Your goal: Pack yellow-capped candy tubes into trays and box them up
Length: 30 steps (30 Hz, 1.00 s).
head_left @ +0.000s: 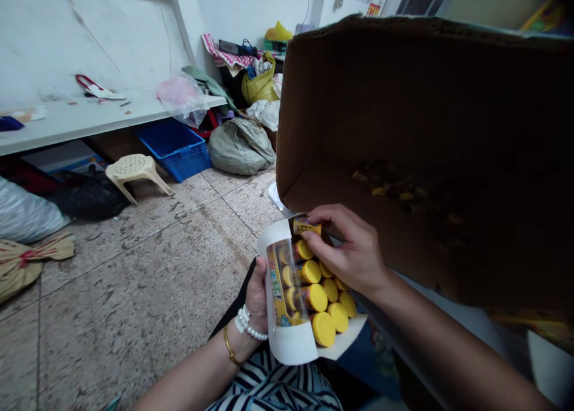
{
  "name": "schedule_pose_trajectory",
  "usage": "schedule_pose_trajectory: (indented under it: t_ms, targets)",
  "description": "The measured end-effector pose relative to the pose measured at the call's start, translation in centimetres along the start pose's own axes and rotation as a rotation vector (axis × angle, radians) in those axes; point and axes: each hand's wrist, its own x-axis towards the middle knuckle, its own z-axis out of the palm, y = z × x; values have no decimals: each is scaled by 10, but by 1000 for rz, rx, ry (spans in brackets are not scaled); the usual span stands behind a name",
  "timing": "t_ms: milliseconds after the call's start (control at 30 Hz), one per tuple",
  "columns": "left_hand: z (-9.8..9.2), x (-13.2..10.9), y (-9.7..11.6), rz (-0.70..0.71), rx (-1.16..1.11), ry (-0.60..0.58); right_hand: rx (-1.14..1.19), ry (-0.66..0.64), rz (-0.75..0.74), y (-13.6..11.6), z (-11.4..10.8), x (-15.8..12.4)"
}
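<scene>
Speckled tile floor, nine o'clock. Right fingers pinch small yellow cylindrical tub; left fingers clasp white windowed paperboard box. Slackened grip could spill yellow-capped tubs.

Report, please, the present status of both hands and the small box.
Left hand holding the small box, one side open. Right hand pinching one yellow container at that side. Large cardboard carton close beyond right hand, not blocking.

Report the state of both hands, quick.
Left hand: closed on the side of the white-and-yellow box, holding it.
Right hand: closed, thumb and fingers pinching a small yellow container at the box's opening.
</scene>
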Motion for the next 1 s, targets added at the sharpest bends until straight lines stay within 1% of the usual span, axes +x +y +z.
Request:
schedule_pose_trajectory:
  t_ms: [100, 167, 267, 300, 367, 433, 467, 500, 567, 600, 633, 667, 700, 733, 767, 833, 867, 900, 933, 1000]
  targets:
    - [0, 3, -2, 30, 8, 15, -1, -77, -106, -3, -4, 3]
    - [-1, 3, -3, 22, 8, 15, -20, -139, -154, -5, -7, 4]
    - [-4, 4, -5, -16, 0, 0, -34, -197, -150, -5, -18, 8]
    - [-4, 5, -4, -21, -3, -3, -37, -197, -133, -4, -23, 11]
    - [0, 10, -1, -22, -4, -14, -66, -155, -114, 2, -36, 16]
    - [10, 19, 3, -13, 4, -36, -120, -124, -74, 11, -48, 22]
    - [16, 25, 5, -5, 12, -52, -134, -149, -38, 15, -53, 24]
    - [23, 32, 5, 2, 19, -69, -130, -207, 3, 18, -57, 26]
    - [35, 46, 4, 10, 27, -110, -79, -364, 85, 23, -65, 29]
    - [41, 53, 3, 6, 28, -129, -35, -412, 127, 25, -68, 30]
    - [45, 60, 0, -2, 29, -138, 22, -425, 173, 27, -72, 31]
    - [49, 66, -3, -10, 31, -131, 94, -411, 224, 30, -77, 33]
    - [51, 72, -6, -13, 38, -104, 186, -384, 276, 34, -82, 35]
    - [53, 76, -9, -8, 53, -51, 290, -363, 326, 39, -87, 37]
    - [53, 79, -13, -2, 81, 28, 399, -364, 367, 45, -93, 39]
    - [52, 80, -20, -4, 168, 224, 596, -420, 413, 59, -103, 41]
    - [51, 78, -25, -25, 215, 303, 665, -463, 423, 66, -108, 41]
    - [48, 74, -30, -56, 253, 354, 712, -510, 430, 71, -113, 41]
    - [45, 69, -36, -100, 275, 376, 738, -555, 435, 74, -117, 40]
    - [38, 56, -52, -203, 274, 350, 751, -634, 441, 75, -123, 37]
